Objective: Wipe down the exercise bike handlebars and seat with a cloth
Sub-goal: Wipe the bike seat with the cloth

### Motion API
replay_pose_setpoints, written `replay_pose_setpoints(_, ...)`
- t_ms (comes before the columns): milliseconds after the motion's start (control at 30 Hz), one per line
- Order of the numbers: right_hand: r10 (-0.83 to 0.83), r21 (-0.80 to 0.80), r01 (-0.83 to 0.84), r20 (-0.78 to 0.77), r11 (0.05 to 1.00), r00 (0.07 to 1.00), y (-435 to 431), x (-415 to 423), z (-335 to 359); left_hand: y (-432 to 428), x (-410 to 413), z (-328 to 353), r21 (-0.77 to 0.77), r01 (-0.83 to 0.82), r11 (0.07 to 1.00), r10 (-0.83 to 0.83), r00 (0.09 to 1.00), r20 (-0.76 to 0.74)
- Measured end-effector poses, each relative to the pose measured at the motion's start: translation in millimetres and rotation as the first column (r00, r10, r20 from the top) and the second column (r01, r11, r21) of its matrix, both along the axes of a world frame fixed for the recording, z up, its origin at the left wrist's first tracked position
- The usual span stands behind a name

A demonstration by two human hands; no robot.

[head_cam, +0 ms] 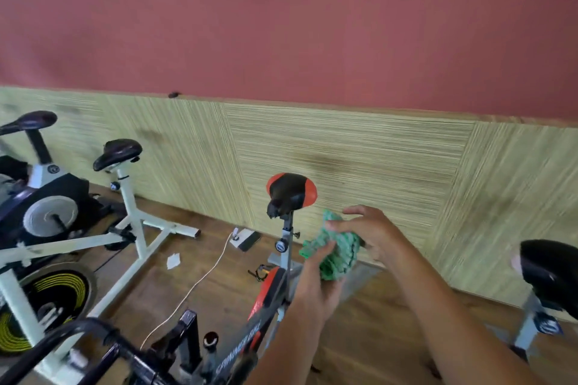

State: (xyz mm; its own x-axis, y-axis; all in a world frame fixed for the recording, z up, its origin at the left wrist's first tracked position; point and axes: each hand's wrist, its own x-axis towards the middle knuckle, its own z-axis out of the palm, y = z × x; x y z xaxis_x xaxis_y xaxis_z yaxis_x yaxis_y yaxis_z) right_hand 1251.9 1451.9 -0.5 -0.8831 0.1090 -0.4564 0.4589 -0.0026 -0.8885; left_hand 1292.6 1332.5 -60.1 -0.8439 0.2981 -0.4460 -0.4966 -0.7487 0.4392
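A crumpled green cloth (pixel 336 251) is held in the air between both hands, right of the bike's seat post. My left hand (pixel 316 283) grips its lower part from below. My right hand (pixel 366 233) pinches its upper edge, with the other fingers spread. The black and red seat (pixel 291 191) of the exercise bike stands just left of and above the cloth, untouched. The bike's black handlebars (pixel 103 341) run across the bottom left, below both hands. Its frame (pixel 247 344) is black and red with white lettering.
A white exercise bike (pixel 131 222) with a black seat stands at left, another bike (pixel 40 197) behind it. A further black seat (pixel 550 272) is at the right edge. A cable (pixel 200 278), a charger (pixel 247 239) and a scrap of paper (pixel 173 260) lie on the wooden floor by the wall.
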Motion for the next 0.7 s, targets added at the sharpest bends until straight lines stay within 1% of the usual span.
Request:
replay_pose_setpoints(33, -0.014, -0.067, 0.014, 0.003, 0.998, 1.000, 2.5, -7.3, -2.9, -2.5, -10.3, -1.9, 0.011, -0.019, 1.000, 0.019, 0.999, 0.025)
replay_pose_setpoints(100, -0.049, -0.144, 0.048, -0.005, 0.988, 0.999, 8.8, -22.3, -10.2, -5.8, -31.4, -4.3, 0.030, -0.045, 0.999, 0.044, 0.997, 0.064)
replay_pose_setpoints(167, -0.091, -0.246, 0.082, -0.026, 0.966, 0.995, 18.0, -34.5, -16.5, -7.2, -53.9, -4.5, 0.003, -0.017, 1.000, 0.017, 0.999, 0.031)
replay_pose_setpoints(200, -0.103, -0.333, 0.084, -0.040, 0.939, 0.994, 23.0, -37.8, -21.6, -7.4, -64.1, -2.7, -0.019, 0.015, 1.000, -0.015, 1.000, -0.004)
replay_pose_setpoints(233, -0.097, -0.441, 0.064, -0.052, 0.895, 0.994, 26.9, -40.0, -28.2, -8.0, -73.8, -0.2, -0.035, 0.064, 0.997, -0.065, 0.997, -0.038)
replay_pose_setpoints(267, -0.087, -0.553, 0.043, -0.055, 0.832, 0.995, 28.9, -42.8, -39.2, -7.2, -85.0, 0.6, -0.038, 0.120, 0.992, -0.122, 0.991, -0.054)
replay_pose_setpoints(300, -0.091, -0.659, 0.040, -0.043, 0.751, 0.995, 28.8, -46.1, -52.9, -5.8, -97.2, -1.8, -0.042, 0.169, 0.985, -0.171, 0.984, -0.057)
replay_pose_setpoints(367, -0.128, -0.809, 0.108, 0.041, 0.578, 0.991, 22.5, -55.3, -79.8, 0.2, -124.1, -15.5, -0.099, 0.225, 0.969, -0.228, 0.973, -0.023)
replay_pose_setpoints(400, -0.145, -0.852, 0.148, 0.086, 0.502, 0.986, 17.8, -62.1, -91.9, 5.1, -137.9, -26.2, -0.186, 0.216, 0.959, -0.218, 0.976, 0.005)
replay_pose_setpoints(433, -0.158, -0.872, 0.178, 0.117, 0.457, 0.980, 14.4, -71.8, -103.6, 9.9, -153.1, -40.3, -0.300, 0.184, 0.936, -0.185, 0.982, 0.024)
replay_pose_setpoints(467, -0.167, -0.869, 0.191, 0.127, 0.457, 0.978, 12.5, -84.0, -113.5, 14.5, -168.2, -53.0, -0.428, 0.149, 0.891, -0.150, 0.988, 0.032)
replay_pose_setpoints(500, -0.176, -0.855, 0.204, 0.135, 0.476, 0.975, 12.5, -98.8, -121.5, 18.9, -183.6, -64.1, -0.557, 0.121, 0.821, -0.126, 0.992, 0.029)
replay_pose_setpoints(533, -0.183, -0.845, 0.227, 0.156, 0.483, 0.971, 14.9, -115.2, -130.8, 23.4, -196.9, -73.4, -0.692, 0.103, 0.714, -0.129, 0.991, 0.014)
replay_pose_setpoints(567, -0.185, -0.833, 0.259, 0.191, 0.489, 0.964, 17.7, -134.0, -139.6, 27.0, -212.4, -85.4, -0.830, 0.090, 0.551, -0.161, 0.987, 0.000)
replay_pose_setpoints(600, -0.184, -0.815, 0.281, 0.217, 0.506, 0.959, 19.4, -153.5, -147.9, 31.1, -226.6, -94.1, -0.944, 0.089, 0.318, -0.225, 0.974, 0.016)
replay_pose_setpoints(633, -0.181, -0.796, 0.298, 0.238, 0.526, 0.954, 19.4, -171.0, -156.8, 34.0, -238.9, -101.3, -0.994, 0.079, 0.077, -0.282, 0.958, 0.054)
replay_pose_setpoints(667, -0.172, -0.772, 0.307, 0.255, 0.556, 0.952, 18.7, -186.5, -165.1, 35.4, -249.6, -107.2, -0.997, 0.041, -0.065, -0.324, 0.944, 0.060)
replay_pose_setpoints(700, -0.166, -0.732, 0.318, 0.275, 0.602, 0.947, 17.1, -202.1, -175.2, 39.4, -259.0, -113.7, -0.995, 0.004, -0.096, -0.349, 0.936, 0.038)
